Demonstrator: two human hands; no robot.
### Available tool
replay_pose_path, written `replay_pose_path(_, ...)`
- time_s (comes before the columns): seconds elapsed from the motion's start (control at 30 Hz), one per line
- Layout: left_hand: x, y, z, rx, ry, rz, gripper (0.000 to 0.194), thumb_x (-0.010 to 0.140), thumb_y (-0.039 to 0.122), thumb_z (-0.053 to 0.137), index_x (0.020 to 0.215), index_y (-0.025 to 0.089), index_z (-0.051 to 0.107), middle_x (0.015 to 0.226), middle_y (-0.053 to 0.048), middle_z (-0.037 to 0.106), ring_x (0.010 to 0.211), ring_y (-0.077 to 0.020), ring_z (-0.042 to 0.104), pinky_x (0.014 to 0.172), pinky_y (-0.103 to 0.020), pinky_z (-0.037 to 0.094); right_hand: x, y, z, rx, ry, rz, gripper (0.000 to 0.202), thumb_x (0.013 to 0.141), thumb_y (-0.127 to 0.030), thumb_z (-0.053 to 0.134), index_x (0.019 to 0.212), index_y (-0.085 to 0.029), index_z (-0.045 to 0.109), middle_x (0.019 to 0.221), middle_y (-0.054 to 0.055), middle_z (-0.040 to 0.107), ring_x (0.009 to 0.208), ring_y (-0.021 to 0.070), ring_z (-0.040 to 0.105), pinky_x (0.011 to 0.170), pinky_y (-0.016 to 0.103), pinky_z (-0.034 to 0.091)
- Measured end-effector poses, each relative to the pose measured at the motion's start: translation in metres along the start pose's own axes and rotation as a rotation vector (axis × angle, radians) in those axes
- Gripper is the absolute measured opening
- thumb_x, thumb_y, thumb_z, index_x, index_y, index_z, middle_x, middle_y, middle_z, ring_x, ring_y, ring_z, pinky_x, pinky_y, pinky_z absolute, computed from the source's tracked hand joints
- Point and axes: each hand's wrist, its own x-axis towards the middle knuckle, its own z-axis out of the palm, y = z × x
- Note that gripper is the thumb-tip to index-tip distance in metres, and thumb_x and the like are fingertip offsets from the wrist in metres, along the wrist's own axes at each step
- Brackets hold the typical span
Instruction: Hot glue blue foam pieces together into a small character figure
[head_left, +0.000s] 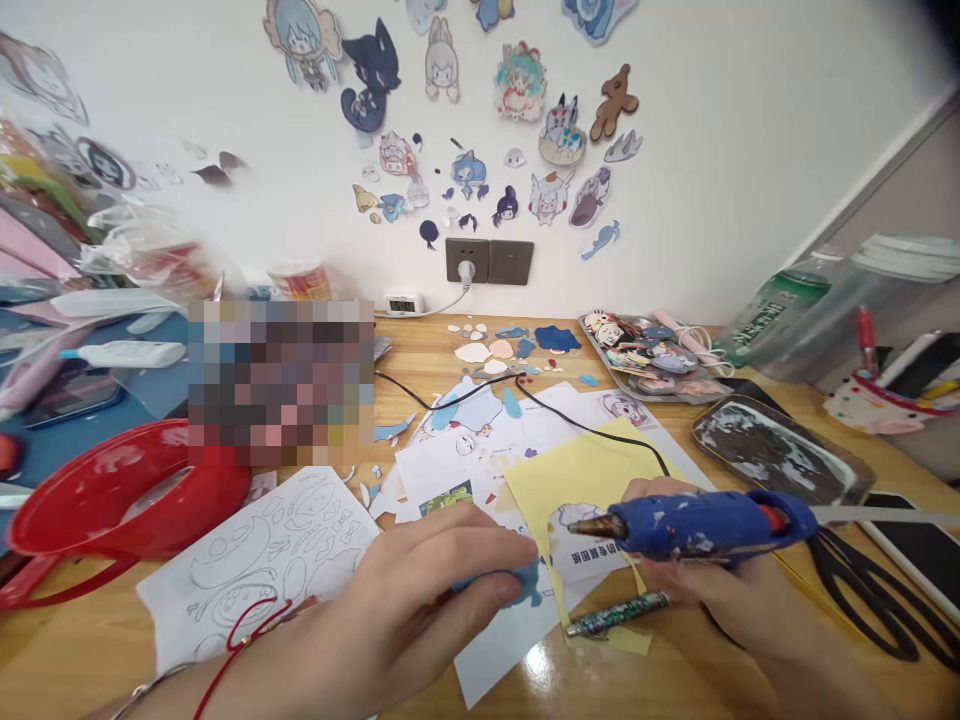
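My right hand (720, 600) is wrapped round a blue hot glue gun (690, 525). Its stained nozzle points left, and a pale glue stick runs out of its rear. Fingers curled, my left hand (427, 600) is at a light blue cutout piece (532, 588), which shows between thumb and forefinger and past the fingertips. White printed paper (495, 650) lies beneath that hand. Below the glue gun, a patterned pen (619, 613) rests by a yellow sheet (540, 470).
Black scissors (862, 600) and a phone (922, 550) lie at right, below a glue-smeared tray (780, 450). A red basket-like container (120, 500) and line-drawn paper (255, 570) are at left. A black cord (585, 425) crosses the desk. Small cutouts (495, 350) lie towards the wall.
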Motion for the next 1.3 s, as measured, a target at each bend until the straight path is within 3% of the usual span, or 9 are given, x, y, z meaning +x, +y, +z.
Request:
replay_pose_path(0.1,0.002,0.001,-0.005,-0.005,-0.056,0.047,0.049,0.079,-0.005,0.046,0.121,0.02,0.042,0.09,-0.004,0.056,0.078,-0.0106,0.053,0.067,-0.021,0.046,0.004,-0.009,0.003,0.041,-0.151,-0.08,0.012,0.079,-0.032,0.057,0.075,-0.02,0.057,0.07,0.002,0.052,0.061,0.0154,0.051,0.053,0.027,0.041)
replay_pose_path(0.23,0.001,0.003,-0.006,0.019,-0.099,0.051,0.049,0.079,-0.006,0.043,0.121,0.02,0.041,0.091,-0.004,0.054,0.078,-0.0106,0.052,0.066,-0.02,0.046,0.005,-0.015,0.006,0.073,-0.173,-0.086,0.011,0.079,-0.031,0.058,0.076,-0.021,0.057,0.071,0.001,0.054,0.064,0.0153,0.051,0.056,0.026,0.042)
replay_pose_path(0.37,-0.001,0.003,-0.004,0.058,-0.026,-0.007,0.045,0.079,-0.002,0.05,0.118,0.019,0.042,0.088,-0.003,0.058,0.076,-0.0107,0.053,0.065,-0.02,0.044,0.003,-0.013,0.006,0.075,-0.178,-0.097,0.013,0.081,-0.034,0.056,0.078,-0.021,0.057,0.072,0.001,0.054,0.066,0.0158,0.051,0.057,0.027,0.041)
replay_pose_path(0.6,0.004,0.004,-0.009,0.09,-0.088,0.042,0.049,0.08,-0.005,0.042,0.121,0.023,0.04,0.09,-0.004,0.055,0.075,-0.0105,0.052,0.063,-0.02,0.045,0.003,-0.02,0.006,-0.013,-0.115,-0.047,0.009,0.078,-0.028,0.057,0.075,-0.019,0.056,0.07,0.002,0.055,0.062,0.0162,0.051,0.055,0.028,0.041)
replay_pose_path(0.87,-0.002,0.001,-0.011,0.214,-0.117,0.092,0.039,0.084,0.003,0.039,0.115,0.025,0.046,0.093,-0.006,0.057,0.076,-0.0123,0.057,0.064,-0.02,0.048,0.001,-0.017,0.009,-0.069,-0.153,-0.067,0.004,0.074,-0.02,0.057,0.073,-0.021,0.054,0.07,0.002,0.058,0.062,0.0175,0.055,0.054,0.028,0.042)
replay_pose_path(1.07,-0.006,-0.002,-0.011,0.259,-0.173,0.109,0.049,0.077,-0.005,0.041,0.117,0.022,0.044,0.097,-0.008,0.054,0.079,-0.014,0.055,0.065,-0.023,0.048,0.001,-0.021,0.01,-0.101,-0.116,-0.09,0.007,0.07,-0.018,0.057,0.067,-0.023,0.053,0.065,0.0,0.058,0.057,0.017,0.054,0.051,0.028,0.04)
replay_pose_path(1.3,-0.007,-0.003,-0.01,0.32,-0.125,0.137,0.038,0.084,0.004,0.04,0.116,0.023,0.046,0.097,-0.008,0.06,0.08,-0.014,0.06,0.067,-0.022,0.05,-0.001,-0.026,0.014,-0.13,-0.065,-0.097,0.01,0.07,-0.018,0.055,0.061,-0.021,0.053,0.06,0.001,0.057,0.054,0.0164,0.053,0.049,0.029,0.039)
